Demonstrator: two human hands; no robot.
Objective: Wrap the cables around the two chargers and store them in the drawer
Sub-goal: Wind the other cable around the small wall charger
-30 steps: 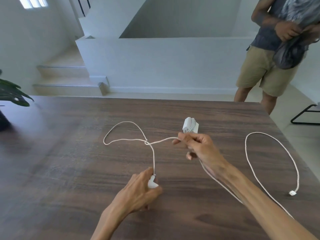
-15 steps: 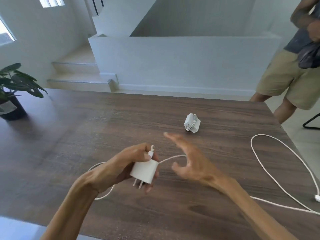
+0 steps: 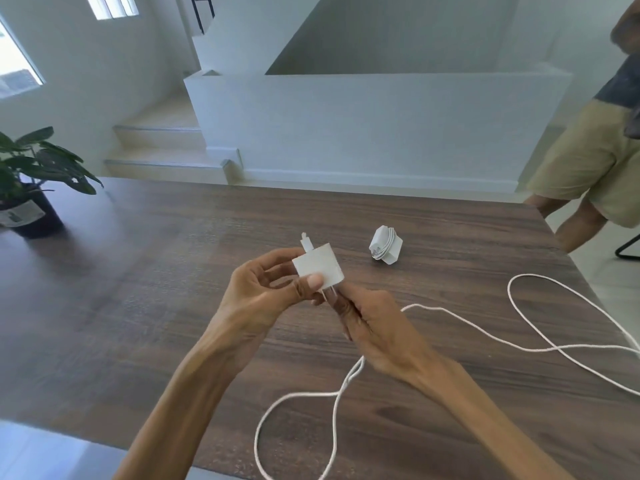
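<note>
My left hand [image 3: 266, 289] holds a white charger block [image 3: 318, 266] above the table, thumb on its front face, prongs pointing down and the cable plug sticking up at its top. My right hand [image 3: 374, 327] is just below the block, fingers curled at the prongs and around the white cable [image 3: 346, 393], which trails in loose loops over the table to the right and front. A second white charger [image 3: 386, 244], with its cable wound around it, lies on the table beyond my hands. No drawer is in view.
The dark wooden table [image 3: 138, 306] has a potted plant [image 3: 27, 188] at its far left corner. A person in beige shorts [image 3: 588, 168] stands off the table's far right corner. Steps and a white low wall lie beyond.
My left hand lifted the charger block off the table and turned it up in front of me. My right hand let go of the cable loop, then closed in under the block.
</note>
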